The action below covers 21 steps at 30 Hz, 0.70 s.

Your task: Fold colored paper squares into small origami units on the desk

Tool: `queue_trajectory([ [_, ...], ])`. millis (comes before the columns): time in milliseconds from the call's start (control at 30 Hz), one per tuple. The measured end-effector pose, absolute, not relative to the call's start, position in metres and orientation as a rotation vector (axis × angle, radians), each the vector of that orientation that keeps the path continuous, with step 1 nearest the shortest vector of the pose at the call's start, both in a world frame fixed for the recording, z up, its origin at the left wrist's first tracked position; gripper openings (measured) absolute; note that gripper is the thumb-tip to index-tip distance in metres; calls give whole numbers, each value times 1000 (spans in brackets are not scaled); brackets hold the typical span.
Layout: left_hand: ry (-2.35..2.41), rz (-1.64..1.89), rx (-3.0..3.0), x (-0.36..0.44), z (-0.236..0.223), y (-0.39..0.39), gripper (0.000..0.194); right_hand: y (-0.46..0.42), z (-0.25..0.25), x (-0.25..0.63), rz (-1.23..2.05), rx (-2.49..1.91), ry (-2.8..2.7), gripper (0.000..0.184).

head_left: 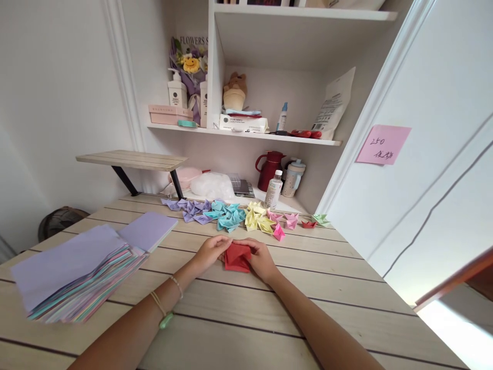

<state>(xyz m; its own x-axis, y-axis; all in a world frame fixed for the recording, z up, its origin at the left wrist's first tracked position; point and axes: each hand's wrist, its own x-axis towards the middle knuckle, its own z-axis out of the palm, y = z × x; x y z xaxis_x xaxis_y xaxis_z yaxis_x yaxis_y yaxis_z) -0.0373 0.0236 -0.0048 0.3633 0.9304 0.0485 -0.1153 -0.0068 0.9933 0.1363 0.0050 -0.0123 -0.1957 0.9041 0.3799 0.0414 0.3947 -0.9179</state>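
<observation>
A partly folded piece of red paper point(238, 258) is held between both hands above the middle of the table. My left hand point(212, 250) pinches its left side, thumb near the top edge. My right hand point(259, 257) grips the right side, with fingers along the top and partly behind the sheet. Just beyond the hands lie rows of folded paper boats: purple ones point(195, 209), blue ones point(227, 216), yellow ones point(257, 218), pink ones point(290, 221), a small red one point(308, 224) and a green one point(321, 220).
On the left lies a fanned stack of coloured paper point(73, 262) beside a purple pad point(148, 228). A small raised wooden shelf point(133, 159) stands behind. A clear bottle point(273, 191), red jug point(269, 172) and tumbler point(293, 180) stand at the back. A pink note point(384, 145) sticks to the right wall.
</observation>
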Motion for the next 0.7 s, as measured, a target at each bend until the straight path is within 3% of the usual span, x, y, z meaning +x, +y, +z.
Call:
queue_trajectory([
  [167,841,1052,1318,-39,-3,22,34,4,-11,133,1234,-808,-1414,36],
  [333,817,1097,1294,-41,-4,23,29,1,-8,132,1237,-804,-1465,52],
  [700,895,1129,1349,-41,-5,23,30,-1,-6,137,1386,-787,-1497,33],
])
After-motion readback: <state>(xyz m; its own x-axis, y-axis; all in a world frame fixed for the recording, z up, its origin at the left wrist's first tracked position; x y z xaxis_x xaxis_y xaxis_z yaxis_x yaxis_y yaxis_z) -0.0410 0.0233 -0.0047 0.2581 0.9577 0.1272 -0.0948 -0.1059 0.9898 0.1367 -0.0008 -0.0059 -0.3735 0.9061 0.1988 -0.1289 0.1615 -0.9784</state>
